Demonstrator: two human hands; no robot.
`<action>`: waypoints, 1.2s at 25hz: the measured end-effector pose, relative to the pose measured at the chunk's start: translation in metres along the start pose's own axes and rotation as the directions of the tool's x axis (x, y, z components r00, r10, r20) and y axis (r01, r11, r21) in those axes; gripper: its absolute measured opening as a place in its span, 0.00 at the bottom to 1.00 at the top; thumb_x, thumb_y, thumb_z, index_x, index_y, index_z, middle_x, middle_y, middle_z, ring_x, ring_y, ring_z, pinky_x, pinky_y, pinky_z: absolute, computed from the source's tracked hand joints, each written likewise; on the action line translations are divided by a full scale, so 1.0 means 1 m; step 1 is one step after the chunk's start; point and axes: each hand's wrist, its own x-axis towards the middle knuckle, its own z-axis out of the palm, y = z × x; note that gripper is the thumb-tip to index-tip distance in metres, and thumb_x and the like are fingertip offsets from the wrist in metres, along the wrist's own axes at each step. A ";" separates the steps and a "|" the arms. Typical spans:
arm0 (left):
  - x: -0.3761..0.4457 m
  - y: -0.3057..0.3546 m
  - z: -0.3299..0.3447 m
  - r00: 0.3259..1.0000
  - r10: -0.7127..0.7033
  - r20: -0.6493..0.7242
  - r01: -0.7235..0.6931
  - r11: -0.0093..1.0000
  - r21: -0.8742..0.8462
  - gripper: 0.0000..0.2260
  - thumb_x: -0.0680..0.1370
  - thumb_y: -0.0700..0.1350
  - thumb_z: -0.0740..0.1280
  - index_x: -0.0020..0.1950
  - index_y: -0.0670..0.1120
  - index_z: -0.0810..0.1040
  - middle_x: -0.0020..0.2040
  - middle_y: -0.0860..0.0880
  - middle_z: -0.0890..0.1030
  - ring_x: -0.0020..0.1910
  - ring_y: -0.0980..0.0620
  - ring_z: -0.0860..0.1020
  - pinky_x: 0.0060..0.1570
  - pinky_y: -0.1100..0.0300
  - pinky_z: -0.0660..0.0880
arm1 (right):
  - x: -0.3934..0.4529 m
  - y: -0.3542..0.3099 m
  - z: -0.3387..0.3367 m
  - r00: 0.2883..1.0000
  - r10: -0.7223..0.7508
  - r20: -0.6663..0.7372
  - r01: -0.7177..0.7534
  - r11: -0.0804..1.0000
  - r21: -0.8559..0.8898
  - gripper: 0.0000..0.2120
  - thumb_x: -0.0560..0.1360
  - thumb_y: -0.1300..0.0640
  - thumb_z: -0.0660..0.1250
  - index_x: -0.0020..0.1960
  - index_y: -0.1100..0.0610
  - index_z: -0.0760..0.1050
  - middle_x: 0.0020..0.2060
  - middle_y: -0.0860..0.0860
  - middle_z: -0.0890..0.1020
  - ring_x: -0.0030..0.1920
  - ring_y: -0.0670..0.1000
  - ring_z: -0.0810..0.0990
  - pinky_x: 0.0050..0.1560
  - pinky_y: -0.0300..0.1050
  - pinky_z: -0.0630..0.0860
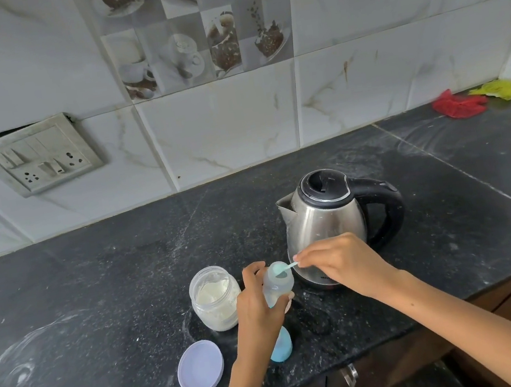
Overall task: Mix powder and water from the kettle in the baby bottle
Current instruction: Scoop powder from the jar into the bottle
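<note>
My left hand (257,305) grips the clear baby bottle (277,284), which stands uncapped on the black counter. My right hand (340,261) pinches the handle of a small pale blue scoop (283,268), whose bowl sits over the bottle's mouth. An open jar of white powder (215,298) stands just left of the bottle. The steel kettle (328,222) with a black lid and handle stands right behind my right hand, spout pointing left. The blue bottle cap (282,346) lies on the counter, partly hidden by my left wrist.
The jar's lilac lid (200,367) lies near the counter's front edge. White powder smears mark the counter at left. A wall socket plate (43,155) is on the tiled wall. Red (458,105) and yellow (495,90) bags lie in the far right corner.
</note>
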 end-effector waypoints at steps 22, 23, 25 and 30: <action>-0.006 -0.005 0.013 0.987 -0.155 -0.045 0.150 0.983 -0.106 0.40 0.66 0.43 0.79 0.73 0.47 0.62 0.64 0.57 0.72 0.64 0.59 0.70 0.65 0.61 0.68 | 0.007 0.001 0.014 0.767 0.642 0.010 -0.606 0.718 0.342 0.05 0.72 0.64 0.75 0.47 0.58 0.86 0.41 0.52 0.88 0.42 0.47 0.85 0.49 0.44 0.82; -0.011 -0.004 0.009 0.985 -0.151 -0.084 0.143 0.985 -0.092 0.37 0.67 0.43 0.78 0.72 0.48 0.63 0.65 0.57 0.72 0.64 0.59 0.70 0.65 0.61 0.68 | 0.007 -0.002 0.015 0.751 0.660 -0.003 -0.608 0.694 0.386 0.05 0.72 0.64 0.75 0.47 0.58 0.86 0.41 0.51 0.88 0.42 0.46 0.85 0.48 0.42 0.83; -0.024 -0.002 -0.003 0.978 -0.118 -0.172 0.107 0.992 -0.071 0.28 0.70 0.43 0.76 0.67 0.50 0.68 0.64 0.56 0.75 0.63 0.59 0.73 0.62 0.66 0.69 | 0.011 -0.010 0.016 0.751 0.660 -0.015 -0.582 0.672 0.458 0.06 0.71 0.64 0.76 0.48 0.58 0.86 0.42 0.49 0.87 0.42 0.43 0.85 0.47 0.36 0.82; -0.056 -0.003 -0.038 0.946 -0.164 -0.280 0.152 0.986 -0.063 0.14 0.74 0.44 0.72 0.56 0.53 0.73 0.51 0.61 0.79 0.51 0.61 0.78 0.44 0.78 0.70 | 0.046 -0.035 0.048 0.798 0.603 0.023 -0.493 0.630 0.600 0.05 0.71 0.65 0.75 0.46 0.60 0.83 0.40 0.50 0.86 0.39 0.45 0.85 0.40 0.34 0.80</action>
